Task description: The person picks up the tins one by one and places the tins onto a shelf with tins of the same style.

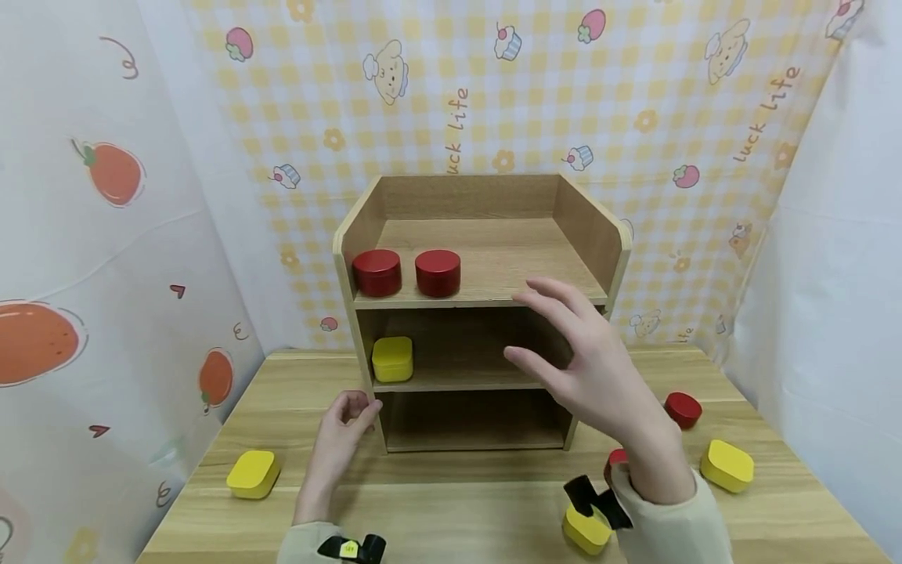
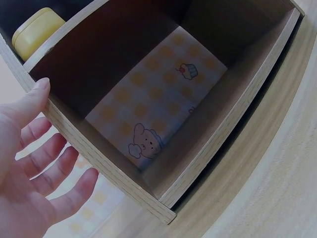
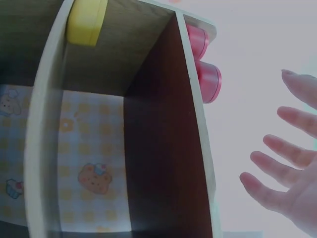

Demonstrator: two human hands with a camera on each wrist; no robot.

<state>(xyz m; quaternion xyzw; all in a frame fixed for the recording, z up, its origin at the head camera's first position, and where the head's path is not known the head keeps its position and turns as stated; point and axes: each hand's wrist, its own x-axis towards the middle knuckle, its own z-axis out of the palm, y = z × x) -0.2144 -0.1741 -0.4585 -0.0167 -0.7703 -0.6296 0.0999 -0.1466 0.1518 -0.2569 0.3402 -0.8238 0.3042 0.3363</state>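
Note:
A small wooden shelf unit [image 1: 465, 304] with three levels stands on the table. My left hand [image 1: 345, 427] holds the front edge of its left side panel, the thumb lying over the edge and the fingers along the outer side [image 2: 49, 163]. My right hand [image 1: 599, 368] is raised before the right part of the unit, fingers spread and holding nothing. Two round red tins, one at the left [image 1: 377, 274] and one beside it [image 1: 438, 274], sit on the top level. A yellow rounded-square tin [image 1: 392, 359] is at the left of the middle level.
On the table [image 1: 451, 509], a yellow tin [image 1: 253, 474] lies to the left. A red tin [image 1: 683, 410] and a yellow tin [image 1: 727, 466] lie to the right. Near the right sleeve are another yellow tin [image 1: 586, 529] and a partly hidden red one [image 1: 615, 457]. Patterned cloth hangs behind.

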